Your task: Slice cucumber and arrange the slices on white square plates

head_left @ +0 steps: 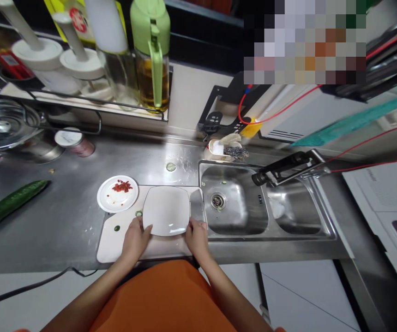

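Both my hands grip a white squarish plate (166,210) by its near corners, over a pale cutting board (113,246). My left hand (136,237) is closed on the left edge, thumb on top. On the right edge my right hand (197,236) is closed too. Nothing lies on this plate. Right of it, a knife blade (197,205) rests on the board. Green cucumber pieces (117,228) lie on the board's left part. A round white plate (117,205) with chopped red bits (122,186) stands at the board's upper left corner.
A double steel sink (243,221) with a black faucet (278,169) lies to the right. A whole cucumber (9,205) is on the counter at left, with a lidded pot (3,124) and a small jar (75,142) behind. Above, a rack holds an oil bottle (150,60) and other containers.
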`<state>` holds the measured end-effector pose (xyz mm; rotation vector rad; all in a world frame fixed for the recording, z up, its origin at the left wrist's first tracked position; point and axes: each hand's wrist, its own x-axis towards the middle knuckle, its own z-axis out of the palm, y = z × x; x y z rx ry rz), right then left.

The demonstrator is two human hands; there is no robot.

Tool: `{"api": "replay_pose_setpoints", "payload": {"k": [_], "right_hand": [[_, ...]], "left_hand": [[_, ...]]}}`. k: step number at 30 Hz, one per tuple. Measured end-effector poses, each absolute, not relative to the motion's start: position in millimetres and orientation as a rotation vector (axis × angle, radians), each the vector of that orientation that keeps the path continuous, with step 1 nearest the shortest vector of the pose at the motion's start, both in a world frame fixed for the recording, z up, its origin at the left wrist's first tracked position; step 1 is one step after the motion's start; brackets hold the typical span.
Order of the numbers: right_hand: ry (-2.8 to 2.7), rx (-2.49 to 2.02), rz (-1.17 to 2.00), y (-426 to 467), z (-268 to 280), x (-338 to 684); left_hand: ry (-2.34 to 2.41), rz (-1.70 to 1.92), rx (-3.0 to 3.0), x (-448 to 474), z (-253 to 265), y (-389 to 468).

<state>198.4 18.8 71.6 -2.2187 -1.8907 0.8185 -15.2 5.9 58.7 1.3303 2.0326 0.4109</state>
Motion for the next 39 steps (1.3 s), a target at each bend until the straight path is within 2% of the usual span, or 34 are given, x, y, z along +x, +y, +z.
{"api": "replay_pose_setpoints", "payload": {"k": [15,23,39], "right_hand": [[-1.965,-2.331,0.730,10,75,187],[-2.025,-2.313,0.606,10,88,182],[-2.152,-2.255,0.633,13,97,172]], "left_hand": [[1.946,0.413,1.280,-22,53,0],[2.078,0.566,1.306,-53,53,16],[2.100,0.479,1.390,-55,53,26]]}}
